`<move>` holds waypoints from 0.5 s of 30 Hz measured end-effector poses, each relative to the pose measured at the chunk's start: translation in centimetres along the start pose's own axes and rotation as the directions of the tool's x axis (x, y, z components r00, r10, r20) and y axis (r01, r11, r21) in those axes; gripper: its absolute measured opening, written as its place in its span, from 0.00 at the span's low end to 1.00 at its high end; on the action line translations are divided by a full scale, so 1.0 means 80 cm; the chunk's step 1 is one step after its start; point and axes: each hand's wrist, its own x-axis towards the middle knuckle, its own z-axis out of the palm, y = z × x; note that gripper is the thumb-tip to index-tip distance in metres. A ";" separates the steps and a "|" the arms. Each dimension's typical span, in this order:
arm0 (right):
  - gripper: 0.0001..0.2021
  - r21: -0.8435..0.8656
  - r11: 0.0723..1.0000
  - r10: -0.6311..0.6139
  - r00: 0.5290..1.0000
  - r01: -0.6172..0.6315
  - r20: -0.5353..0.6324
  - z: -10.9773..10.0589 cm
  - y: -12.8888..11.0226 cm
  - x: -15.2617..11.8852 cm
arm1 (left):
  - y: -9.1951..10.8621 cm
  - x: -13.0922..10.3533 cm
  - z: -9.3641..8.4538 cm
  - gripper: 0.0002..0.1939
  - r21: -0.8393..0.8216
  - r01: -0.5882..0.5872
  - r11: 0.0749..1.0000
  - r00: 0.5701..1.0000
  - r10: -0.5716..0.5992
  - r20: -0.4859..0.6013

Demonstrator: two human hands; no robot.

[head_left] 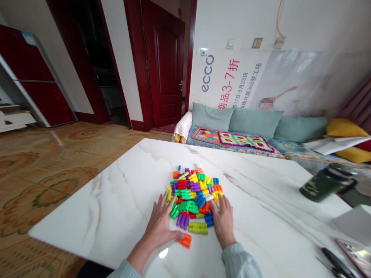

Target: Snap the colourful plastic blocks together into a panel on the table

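A pile of colourful plastic building pieces (pixel 193 189), shaped like joined tubes, lies on the white marble-patterned table (pixel 124 200). My left hand (pixel 162 220) is at the pile's left edge, fingers spread and stretched forward. Its thumb touches or nearly touches an orange piece (pixel 185 241) at the near side. Along the right edge rests my right hand (pixel 223 218), fingers apart beside blue and yellow pieces; its thumb side is against the pile. A yellow-green piece (pixel 198 228) lies between the hands. Neither hand grasps a piece that I can see.
On the table's right side are a dark green bottle (pixel 323 183), a white box (pixel 355 224), a phone (pixel 355 253) and a black-handled tool (pixel 336 262). A sofa with pale green cushions (pixel 255 121) stands beyond the far edge.
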 end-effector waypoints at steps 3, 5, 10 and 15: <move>0.32 -0.001 1.000 -0.020 0.999 0.020 -0.035 0.020 -0.039 -0.022 | 0.001 0.007 -0.002 0.67 0.054 -0.023 0.998 0.999 0.021 0.027; 0.31 -0.013 1.000 -0.005 0.999 0.005 -0.039 0.023 -0.059 -0.032 | -0.004 0.015 -0.006 0.68 0.084 -0.012 0.996 0.999 0.009 0.039; 0.28 0.103 0.994 0.030 0.998 -0.024 -0.054 0.010 -0.047 -0.005 | -0.016 0.014 -0.010 0.61 0.102 -0.036 0.994 0.998 0.042 -0.055; 0.39 0.222 0.965 0.131 0.990 -0.139 0.049 0.016 0.001 0.085 | 0.001 -0.037 0.008 0.67 0.186 -0.121 0.975 0.983 0.143 -0.114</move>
